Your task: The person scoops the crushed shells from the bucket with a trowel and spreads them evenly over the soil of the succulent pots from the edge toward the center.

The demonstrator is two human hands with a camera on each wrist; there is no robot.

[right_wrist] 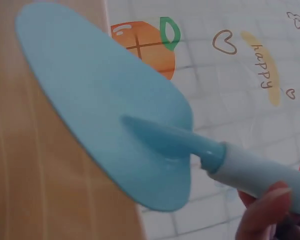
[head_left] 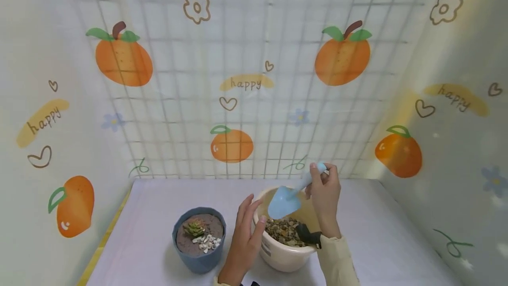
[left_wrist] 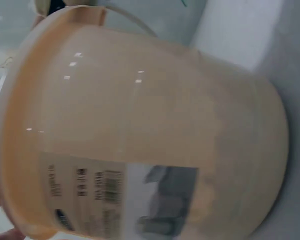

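Note:
My right hand (head_left: 326,193) grips the handle of a light blue trowel (head_left: 284,203), its blade tilted over the cream bucket (head_left: 283,257). In the right wrist view the trowel's blade (right_wrist: 105,105) fills much of the frame, and no material shows on it. My left hand (head_left: 247,233) is at the bucket's left rim with its fingers fairly straight; whether they touch it is hard to tell. Brown and grey gravel-like bits (head_left: 283,229) lie inside the bucket. The left wrist view shows the bucket's side (left_wrist: 155,110) with a printed label (left_wrist: 120,200).
Left of my left hand stands a blue-grey pot (head_left: 198,257) with brown soil, a small succulent (head_left: 194,228) and white pebbles (head_left: 208,242). Both stand on a white-covered table (head_left: 139,228). Curtains printed with oranges (head_left: 232,146) enclose the back and sides.

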